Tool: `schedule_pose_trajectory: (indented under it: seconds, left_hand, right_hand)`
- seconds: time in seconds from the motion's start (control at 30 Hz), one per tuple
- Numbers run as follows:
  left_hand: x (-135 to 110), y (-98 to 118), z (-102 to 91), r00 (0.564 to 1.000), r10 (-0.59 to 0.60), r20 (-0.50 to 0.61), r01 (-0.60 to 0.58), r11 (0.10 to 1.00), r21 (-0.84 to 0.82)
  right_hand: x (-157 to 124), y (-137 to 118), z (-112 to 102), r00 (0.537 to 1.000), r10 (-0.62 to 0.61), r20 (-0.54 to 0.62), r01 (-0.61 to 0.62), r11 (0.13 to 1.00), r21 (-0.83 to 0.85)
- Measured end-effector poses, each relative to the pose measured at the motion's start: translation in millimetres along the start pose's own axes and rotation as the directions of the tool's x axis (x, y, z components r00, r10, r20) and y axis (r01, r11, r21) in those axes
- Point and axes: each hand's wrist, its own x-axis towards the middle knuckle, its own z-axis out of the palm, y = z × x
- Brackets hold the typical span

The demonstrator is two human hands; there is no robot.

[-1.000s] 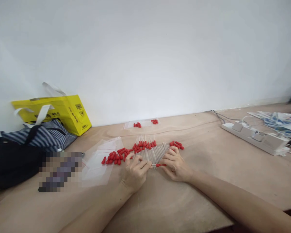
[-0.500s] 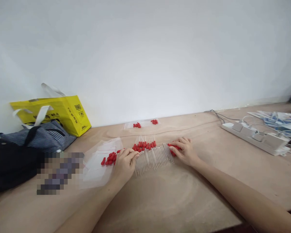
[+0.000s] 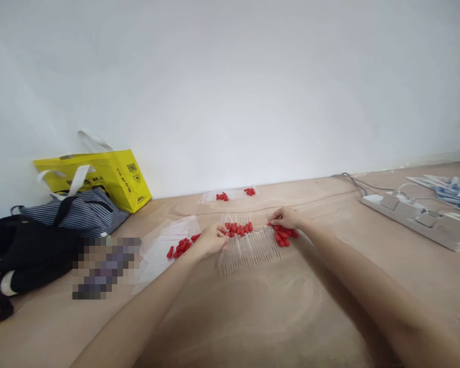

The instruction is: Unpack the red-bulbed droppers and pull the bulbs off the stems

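Thin clear glass tubes (image 3: pixel 249 250) lie side by side in a row on the table. Along their far ends runs a line of red rubber bulbs (image 3: pixel 238 229), with more thin tubes (image 3: pixel 235 217) reaching away behind them. My left hand (image 3: pixel 211 239) is at the left end of this line, its fingers closed by a red bulb; what they hold is unclear. At the other end, my right hand (image 3: pixel 287 219) pinches a red rubber bulb (image 3: pixel 270 224) above a loose pile of red bulbs (image 3: pixel 283 236). Another pile of bulbs (image 3: pixel 182 246) lies beside my left forearm.
Clear plastic bags (image 3: pixel 159 250) lie at the left, and a further bag (image 3: pixel 235 194) with red-bulbed pieces is near the wall. A yellow bag (image 3: pixel 134 179), a striped bag (image 3: pixel 99 214) and a black bag (image 3: pixel 42 250) stand left. A power strip (image 3: pixel 410 222) with plugs lies right.
My right hand has lifted off the pile and moved up and back, uncovering the red bulbs. The left hand has shifted right and farther away, to the bulb line. The view has turned slightly left.
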Motion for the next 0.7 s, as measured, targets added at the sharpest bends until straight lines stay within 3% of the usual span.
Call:
schedule_pose_trajectory:
  seconds: [0.13, 0.27, 0.53, 0.7]
  left_hand:
    - [2, 5, 8.0, 0.997, -0.078, -0.011, 0.079, 0.994, 0.079]
    - [2, 9, 16.0, 0.995, -0.097, -0.028, 0.100, 0.983, 0.156]
    - [0, 9, 22.7, 0.996, -0.071, -0.057, 0.080, 0.980, 0.182]
    - [-4, 4, 19.6, 0.997, -0.067, -0.048, 0.072, 0.990, 0.121]
  right_hand:
    - [4, -1, 0, 0.998, 0.039, -0.039, -0.040, 0.999, -0.010]
    - [10, -17, 2, 0.993, 0.094, -0.073, -0.097, 0.995, -0.038]
    - [19, -75, 25, 0.973, 0.232, 0.010, -0.228, 0.964, -0.136]
    - [27, -91, 34, 0.951, 0.302, 0.061, -0.288, 0.941, -0.175]
